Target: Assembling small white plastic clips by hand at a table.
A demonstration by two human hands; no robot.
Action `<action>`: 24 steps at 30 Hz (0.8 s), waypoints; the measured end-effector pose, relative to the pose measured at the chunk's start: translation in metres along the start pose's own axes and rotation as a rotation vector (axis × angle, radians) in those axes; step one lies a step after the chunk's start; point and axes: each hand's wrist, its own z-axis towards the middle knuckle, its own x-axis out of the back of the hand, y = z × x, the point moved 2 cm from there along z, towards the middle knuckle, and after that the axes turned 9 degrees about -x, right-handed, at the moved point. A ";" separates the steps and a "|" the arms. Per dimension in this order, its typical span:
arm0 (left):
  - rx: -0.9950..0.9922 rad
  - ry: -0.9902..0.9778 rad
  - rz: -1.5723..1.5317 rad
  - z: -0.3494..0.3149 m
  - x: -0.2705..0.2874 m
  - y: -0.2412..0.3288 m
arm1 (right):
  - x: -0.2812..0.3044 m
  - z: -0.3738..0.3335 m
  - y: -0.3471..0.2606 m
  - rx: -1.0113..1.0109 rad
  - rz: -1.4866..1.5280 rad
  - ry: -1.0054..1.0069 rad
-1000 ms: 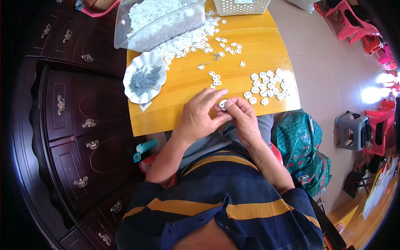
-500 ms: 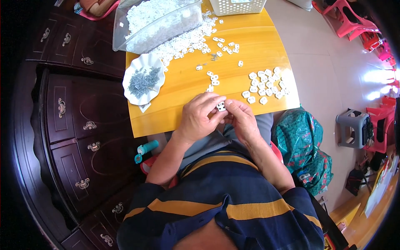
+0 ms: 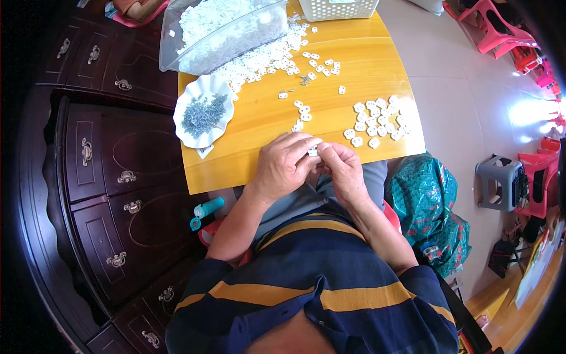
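Over the near edge of the yellow wooden table (image 3: 259, 118), my left hand (image 3: 280, 165) and my right hand (image 3: 345, 174) meet, both closed on one small white plastic piece with dark holes (image 3: 313, 151). Fingers and thumbs cover most of it. Just beyond my hands a short line of similar white pieces (image 3: 304, 113) lies loose. To the right is a group of several thicker white pieces (image 3: 372, 122). A white scalloped plate (image 3: 181, 101) at the left bears a heap of small grey metal screws or pins (image 3: 203, 115); a few more (image 3: 304, 80) lie mid-table.
At the back left, a clear plastic tub (image 3: 236, 46) full of white pieces stands beside a spilled heap (image 3: 256, 66). A perforated basket (image 3: 339, 10) is behind. Dark drawers (image 3: 141, 171) line the left; a green bag (image 3: 421, 192) sits right of my legs, a teal bottle (image 3: 210, 207) left.
The white piece has tilted or sunk a little between my fingers, and less of its holed face shows. My hands stay in nearly the same place.
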 end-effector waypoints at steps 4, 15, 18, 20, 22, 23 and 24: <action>-0.016 0.012 0.006 -0.002 -0.003 -0.002 | 0.001 0.001 0.001 0.023 -0.042 0.025; 0.119 0.024 -0.177 -0.006 0.004 -0.006 | 0.008 -0.001 -0.021 0.290 -0.591 0.224; 0.240 0.060 -0.192 -0.011 0.018 -0.022 | 0.006 -0.009 -0.052 0.347 -0.857 0.313; 0.302 0.079 -0.119 -0.013 0.023 -0.038 | 0.015 -0.006 -0.058 0.404 -0.909 0.370; 0.352 0.078 -0.002 -0.013 0.026 -0.054 | 0.019 -0.009 -0.070 0.449 -1.012 0.426; 0.353 0.084 0.001 -0.010 0.027 -0.060 | 0.022 -0.009 -0.072 0.481 -1.073 0.467; 0.321 0.113 0.054 -0.007 0.028 -0.065 | 0.025 -0.009 -0.075 0.514 -1.133 0.509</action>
